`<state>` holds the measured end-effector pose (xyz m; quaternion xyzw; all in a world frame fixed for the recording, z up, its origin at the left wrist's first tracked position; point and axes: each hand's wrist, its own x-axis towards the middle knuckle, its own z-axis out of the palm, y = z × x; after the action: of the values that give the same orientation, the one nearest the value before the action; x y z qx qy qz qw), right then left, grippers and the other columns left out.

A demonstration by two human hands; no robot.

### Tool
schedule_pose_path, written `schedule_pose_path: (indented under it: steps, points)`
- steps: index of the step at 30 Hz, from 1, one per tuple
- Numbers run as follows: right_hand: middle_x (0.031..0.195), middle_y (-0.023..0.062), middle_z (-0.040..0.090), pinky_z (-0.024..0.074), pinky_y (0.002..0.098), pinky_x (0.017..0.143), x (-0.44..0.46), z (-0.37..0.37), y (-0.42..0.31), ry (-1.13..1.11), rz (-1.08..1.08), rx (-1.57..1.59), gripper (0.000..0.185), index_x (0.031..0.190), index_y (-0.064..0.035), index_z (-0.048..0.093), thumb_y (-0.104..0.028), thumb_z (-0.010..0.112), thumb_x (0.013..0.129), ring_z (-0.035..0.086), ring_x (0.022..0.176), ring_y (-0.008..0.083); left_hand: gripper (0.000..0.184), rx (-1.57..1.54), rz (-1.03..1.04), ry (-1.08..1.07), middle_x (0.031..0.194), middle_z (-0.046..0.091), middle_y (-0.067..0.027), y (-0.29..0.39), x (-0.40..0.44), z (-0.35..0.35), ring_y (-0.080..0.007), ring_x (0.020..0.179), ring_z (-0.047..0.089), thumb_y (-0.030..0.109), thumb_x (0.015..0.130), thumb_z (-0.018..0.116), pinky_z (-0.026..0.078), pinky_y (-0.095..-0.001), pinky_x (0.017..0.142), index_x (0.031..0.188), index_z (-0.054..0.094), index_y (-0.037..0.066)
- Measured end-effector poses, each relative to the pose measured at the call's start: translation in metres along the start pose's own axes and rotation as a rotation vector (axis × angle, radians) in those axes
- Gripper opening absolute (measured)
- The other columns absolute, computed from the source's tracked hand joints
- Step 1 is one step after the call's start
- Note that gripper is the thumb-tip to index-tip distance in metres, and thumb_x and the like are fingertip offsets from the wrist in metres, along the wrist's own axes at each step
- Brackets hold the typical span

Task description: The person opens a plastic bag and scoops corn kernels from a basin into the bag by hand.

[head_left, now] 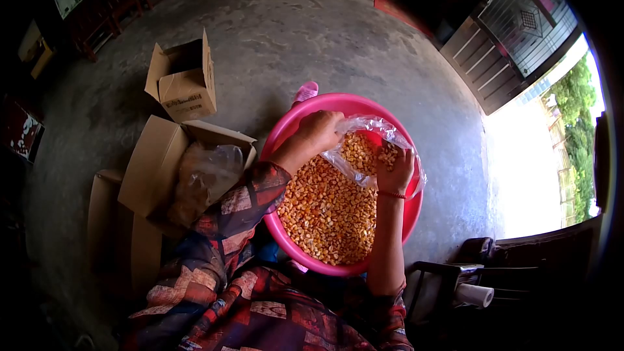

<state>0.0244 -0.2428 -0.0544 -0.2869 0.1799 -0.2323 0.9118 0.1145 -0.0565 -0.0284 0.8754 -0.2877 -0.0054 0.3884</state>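
A round pink basin [273, 226] stands in front of me, largely filled with loose yellow-orange corn kernels [328, 214]. Over its far right part lies a clear plastic bag [361, 179], its mouth open and kernels showing within. My left hand [320, 131] is closed on the bag's rim at the upper left. On the right, inside the bag's mouth, my right hand [398, 170] has its fingers curled round some kernels; a thin red bracelet [392, 195] circles that wrist.
An open cardboard box [149, 169] at the left holds filled clear plastic bags [207, 172]. Another open box [188, 94] stands beyond it. A pink shoe [306, 91] shows behind the basin. At lower right is a dark rack with a white roll [474, 295]. A doorway opens at right.
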Motion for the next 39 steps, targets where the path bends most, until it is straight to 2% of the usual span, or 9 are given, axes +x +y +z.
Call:
schedule_pose_path:
  steps: [2, 6, 11, 15, 18, 23, 27, 33, 39]
  points:
    - [0.109, 0.0080, 0.058, 0.0427, 0.0366, 0.083, 0.002, -0.002, -0.001, -0.228, 0.018, 0.033, 0.035, 0.110, -0.0060, 0.053, -0.032, 0.036, 0.093, 0.054, 0.099, 0.0219, 0.034, 0.004, 0.006, -0.003, 0.094, 0.062, -0.0177, 0.001, 0.000, -0.001, -0.0334, 0.090, 0.059, 0.016, 0.068, 0.069, 0.046, -0.0400, 0.078, 0.099, 0.060, 0.003]
    - [0.104, 0.0092, 0.059, 0.0389, 0.0334, 0.085, -0.003, 0.007, 0.007, -0.163, -0.099, -0.203, 0.038, 0.111, -0.0049, 0.053, -0.035, 0.039, 0.091, 0.052, 0.099, 0.0210, 0.034, 0.007, 0.015, 0.016, 0.094, 0.062, -0.0175, -0.003, 0.001, 0.002, -0.0331, 0.090, 0.059, 0.016, 0.068, 0.069, 0.046, -0.0400, 0.078, 0.099, 0.060, 0.004]
    - [0.084, 0.0038, 0.057, 0.0380, 0.0242, 0.069, -0.023, 0.022, 0.004, -0.138, -0.431, -0.723, 0.023, 0.087, -0.0043, 0.059, -0.023, 0.046, 0.090, 0.051, 0.077, 0.0113, 0.034, 0.012, -0.004, -0.005, 0.094, 0.062, -0.0180, -0.002, 0.002, 0.001, -0.0332, 0.090, 0.059, 0.014, 0.069, 0.068, 0.046, -0.0399, 0.078, 0.099, 0.060, 0.003]
    - [0.065, -0.0002, 0.051, 0.0341, 0.0219, 0.051, -0.053, 0.038, 0.006, -0.535, -0.228, -0.711, 0.020, 0.074, -0.0031, 0.055, -0.016, 0.048, 0.088, 0.043, 0.055, 0.0072, 0.034, -0.024, -0.071, -0.065, 0.094, 0.062, -0.0185, 0.003, 0.003, -0.005, -0.0334, 0.089, 0.059, 0.014, 0.069, 0.067, 0.046, -0.0396, 0.078, 0.100, 0.059, 0.003]
    - [0.078, 0.0044, 0.063, 0.0470, 0.0235, 0.059, -0.067, 0.047, 0.021, -0.864, 0.130, -0.938, 0.017, 0.088, 0.0002, 0.064, -0.010, 0.051, 0.084, 0.057, 0.065, 0.0103, 0.034, 0.008, -0.008, -0.027, 0.094, 0.062, -0.0188, 0.001, 0.001, -0.002, -0.0335, 0.089, 0.059, 0.012, 0.069, 0.067, 0.047, -0.0394, 0.078, 0.101, 0.059, 0.002]
    - [0.108, 0.0188, 0.056, 0.0438, 0.0394, 0.086, -0.078, 0.048, 0.067, -1.296, -0.399, -1.294, 0.027, 0.101, 0.0008, 0.059, -0.006, 0.060, 0.075, 0.054, 0.102, 0.0329, 0.034, 0.022, 0.010, 0.003, 0.096, 0.061, -0.0192, -0.001, 0.002, 0.001, -0.0340, 0.091, 0.059, 0.011, 0.069, 0.065, 0.046, -0.0398, 0.079, 0.102, 0.059, 0.003]
    - [0.113, 0.0196, 0.051, 0.0386, 0.0433, 0.092, -0.077, 0.038, 0.085, -1.137, -0.608, -1.457, 0.034, 0.106, -0.0011, 0.056, -0.009, 0.059, 0.073, 0.046, 0.110, 0.0357, 0.035, 0.021, -0.001, 0.004, 0.097, 0.061, -0.0192, -0.001, 0.002, 0.001, -0.0340, 0.092, 0.059, 0.012, 0.069, 0.066, 0.046, -0.0397, 0.080, 0.103, 0.059, 0.003]
    - [0.102, 0.0190, 0.055, 0.0419, 0.0441, 0.085, -0.076, 0.031, 0.093, -1.208, -0.728, -1.579, 0.030, 0.099, -0.0019, 0.057, -0.017, 0.058, 0.074, 0.051, 0.099, 0.0358, 0.037, 0.040, -0.021, -0.011, 0.098, 0.061, -0.0185, 0.002, 0.001, -0.002, -0.0331, 0.092, 0.059, 0.014, 0.069, 0.067, 0.046, -0.0396, 0.081, 0.103, 0.059, 0.004]
    - [0.075, 0.0170, 0.059, 0.0470, 0.0430, 0.060, -0.096, 0.038, 0.087, -1.360, -0.430, -1.681, 0.018, 0.088, -0.0050, 0.054, -0.022, 0.055, 0.081, 0.059, 0.070, 0.0335, 0.031, 0.079, 0.029, 0.032, 0.090, 0.063, -0.0157, -0.004, 0.001, 0.005, -0.0319, 0.086, 0.061, 0.020, 0.071, 0.066, 0.048, -0.0402, 0.076, 0.098, 0.060, 0.006]
